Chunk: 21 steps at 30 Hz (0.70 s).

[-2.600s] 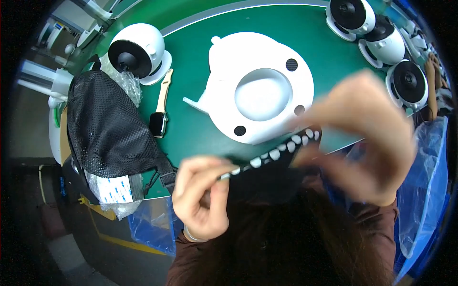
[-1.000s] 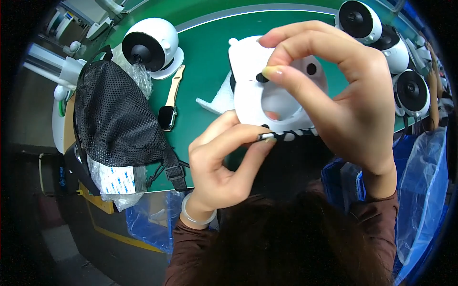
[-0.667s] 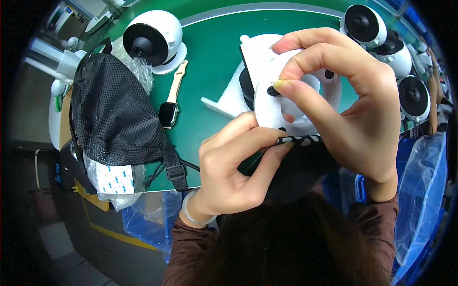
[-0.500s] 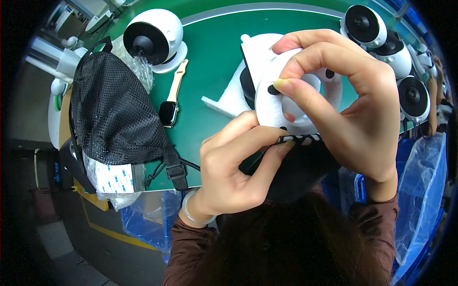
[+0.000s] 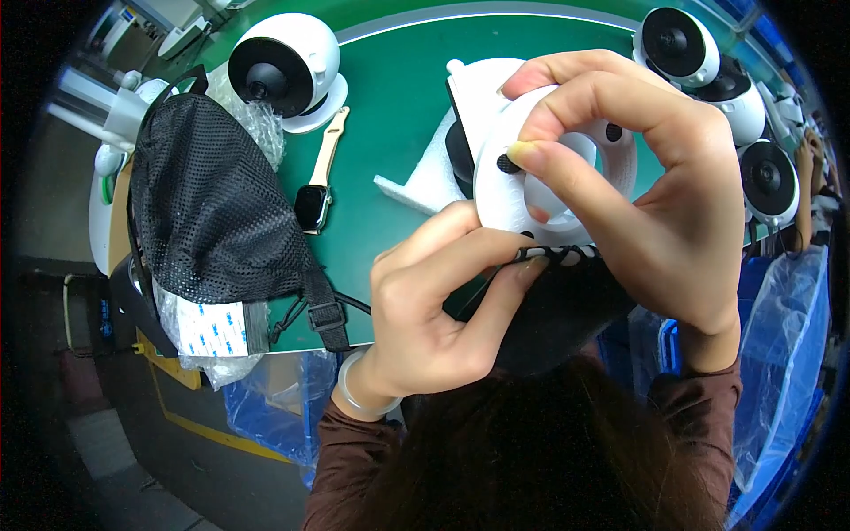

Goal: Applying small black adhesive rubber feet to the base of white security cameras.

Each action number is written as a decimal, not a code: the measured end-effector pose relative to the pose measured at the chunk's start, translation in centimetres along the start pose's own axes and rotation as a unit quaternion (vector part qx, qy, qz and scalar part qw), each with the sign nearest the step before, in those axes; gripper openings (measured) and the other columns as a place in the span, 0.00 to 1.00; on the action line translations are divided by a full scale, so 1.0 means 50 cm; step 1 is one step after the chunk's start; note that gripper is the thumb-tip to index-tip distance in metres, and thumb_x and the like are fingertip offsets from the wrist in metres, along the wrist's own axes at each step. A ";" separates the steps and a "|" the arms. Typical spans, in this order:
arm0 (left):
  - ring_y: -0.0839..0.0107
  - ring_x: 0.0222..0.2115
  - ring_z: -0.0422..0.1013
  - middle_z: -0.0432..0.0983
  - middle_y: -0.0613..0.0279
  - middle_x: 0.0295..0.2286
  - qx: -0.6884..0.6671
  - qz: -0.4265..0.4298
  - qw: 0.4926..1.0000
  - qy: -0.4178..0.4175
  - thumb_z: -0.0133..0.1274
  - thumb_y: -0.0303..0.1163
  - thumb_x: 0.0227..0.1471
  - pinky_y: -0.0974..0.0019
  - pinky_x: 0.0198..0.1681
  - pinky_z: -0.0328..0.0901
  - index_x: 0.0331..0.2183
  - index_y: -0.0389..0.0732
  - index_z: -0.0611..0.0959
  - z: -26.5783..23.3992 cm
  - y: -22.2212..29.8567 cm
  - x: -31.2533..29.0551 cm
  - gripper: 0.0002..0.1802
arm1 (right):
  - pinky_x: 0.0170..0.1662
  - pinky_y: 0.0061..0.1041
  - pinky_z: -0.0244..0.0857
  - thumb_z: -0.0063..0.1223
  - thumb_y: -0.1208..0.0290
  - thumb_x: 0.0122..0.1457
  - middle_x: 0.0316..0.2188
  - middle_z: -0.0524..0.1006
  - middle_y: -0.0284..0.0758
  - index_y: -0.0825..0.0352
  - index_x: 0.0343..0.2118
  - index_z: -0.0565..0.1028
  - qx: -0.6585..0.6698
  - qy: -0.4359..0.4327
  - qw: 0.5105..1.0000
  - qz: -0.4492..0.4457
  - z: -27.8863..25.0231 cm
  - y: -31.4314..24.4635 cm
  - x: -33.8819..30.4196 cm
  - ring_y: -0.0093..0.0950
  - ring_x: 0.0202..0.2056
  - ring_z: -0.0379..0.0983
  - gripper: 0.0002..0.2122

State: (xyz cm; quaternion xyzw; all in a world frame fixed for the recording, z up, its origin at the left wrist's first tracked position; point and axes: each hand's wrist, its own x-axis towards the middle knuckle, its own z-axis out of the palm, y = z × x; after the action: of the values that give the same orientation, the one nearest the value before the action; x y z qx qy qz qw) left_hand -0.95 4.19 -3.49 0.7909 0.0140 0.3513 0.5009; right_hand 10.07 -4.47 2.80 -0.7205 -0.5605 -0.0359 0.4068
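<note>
White ring-shaped base (image 5: 496,199) is over the green table (image 5: 390,106). Thumb and index finger of the right hand (image 5: 660,186) close narrowly on its black pad (image 5: 506,164); those of the left hand (image 5: 438,310) pinch a white-dotted black strip (image 5: 567,257).

Grn tabletop (image 5: 390,97); dim flr (image 5: 221,482), prob. gray, w/ yel. line (image 5: 226,438).

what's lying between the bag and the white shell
In the head view, the watch lies on the green table between them, nearer the bag; white foam juts out beside the white shell.
</note>
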 end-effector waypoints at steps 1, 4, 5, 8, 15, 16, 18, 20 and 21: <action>0.70 0.21 0.70 0.70 0.57 0.21 0.002 0.004 1.000 0.000 0.52 0.15 0.32 0.75 0.24 0.63 0.23 0.32 0.76 0.000 0.000 0.002 0.08 | 0.35 0.17 0.61 0.52 0.81 0.41 0.30 0.73 0.40 0.71 0.20 0.71 -0.008 0.015 1.000 -0.017 0.004 0.004 0.000 0.22 0.31 0.69 0.02; 0.70 0.20 0.70 0.70 0.57 0.21 0.003 0.010 1.000 0.001 0.52 0.15 0.31 0.75 0.23 0.62 0.23 0.32 0.76 -0.001 0.000 0.003 0.08 | 0.35 0.17 0.61 0.52 0.81 0.41 0.29 0.72 0.40 0.71 0.20 0.70 -0.031 0.028 0.998 -0.047 0.007 0.006 -0.003 0.24 0.31 0.69 0.03; 0.70 0.20 0.70 0.70 0.57 0.21 0.003 0.014 1.000 0.001 0.52 0.15 0.31 0.75 0.23 0.62 0.23 0.32 0.76 -0.002 0.000 0.003 0.08 | 0.35 0.17 0.61 0.52 0.81 0.41 0.29 0.72 0.40 0.71 0.20 0.70 -0.044 0.027 0.997 -0.060 0.008 0.005 -0.004 0.24 0.31 0.69 0.03; 0.71 0.19 0.69 0.70 0.57 0.21 0.009 0.011 1.000 -0.005 0.52 0.15 0.31 0.76 0.23 0.62 0.23 0.32 0.76 -0.003 -0.003 0.002 0.08 | 0.35 0.17 0.60 0.51 0.82 0.41 0.29 0.72 0.40 0.71 0.21 0.70 -0.071 0.028 0.992 -0.100 0.008 0.014 -0.004 0.24 0.32 0.69 0.03; 0.71 0.18 0.68 0.68 0.58 0.19 0.013 0.026 1.000 -0.002 0.52 0.15 0.32 0.76 0.22 0.60 0.23 0.32 0.76 -0.002 -0.006 0.003 0.08 | 0.36 0.19 0.62 0.55 0.79 0.40 0.30 0.72 0.37 0.72 0.27 0.70 0.199 0.092 0.975 -0.028 0.017 0.041 0.011 0.23 0.34 0.69 0.09; 0.71 0.19 0.68 0.69 0.58 0.19 0.013 0.022 1.000 -0.007 0.52 0.15 0.32 0.76 0.22 0.60 0.23 0.33 0.76 -0.003 -0.003 0.003 0.08 | 0.35 0.18 0.62 0.55 0.78 0.40 0.29 0.72 0.36 0.71 0.28 0.71 0.105 0.005 0.994 -0.041 -0.001 0.032 0.014 0.23 0.33 0.69 0.09; 0.71 0.19 0.68 0.69 0.58 0.19 0.013 0.021 1.000 -0.013 0.52 0.15 0.33 0.77 0.22 0.60 0.23 0.33 0.76 -0.005 -0.001 0.002 0.08 | 0.32 0.18 0.63 0.56 0.77 0.40 0.25 0.73 0.33 0.69 0.28 0.74 -0.037 -0.124 0.989 -0.065 -0.025 0.027 0.030 0.22 0.29 0.70 0.09; 0.71 0.19 0.68 0.69 0.58 0.19 -0.008 0.009 1.000 -0.013 0.52 0.15 0.33 0.77 0.22 0.60 0.23 0.33 0.76 -0.002 -0.008 -0.001 0.07 | 0.33 0.18 0.63 0.55 0.76 0.42 0.22 0.73 0.33 0.71 0.25 0.74 0.041 -0.187 0.981 0.021 -0.039 0.047 0.050 0.21 0.27 0.70 0.06; 0.71 0.19 0.68 0.69 0.58 0.19 -0.009 0.013 1.000 -0.014 0.52 0.15 0.33 0.77 0.22 0.60 0.23 0.33 0.76 -0.001 -0.008 0.000 0.07 | 0.33 0.17 0.64 0.54 0.75 0.43 0.21 0.73 0.34 0.72 0.25 0.74 0.097 -0.229 0.966 0.075 -0.045 0.051 0.060 0.21 0.26 0.71 0.07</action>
State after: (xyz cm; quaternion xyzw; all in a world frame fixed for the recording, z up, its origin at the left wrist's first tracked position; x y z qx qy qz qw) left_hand -0.84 4.43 -3.81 0.7912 -0.0063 0.3469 0.5036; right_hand 14.21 -3.62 4.45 -0.7067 -0.5838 0.2147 0.3371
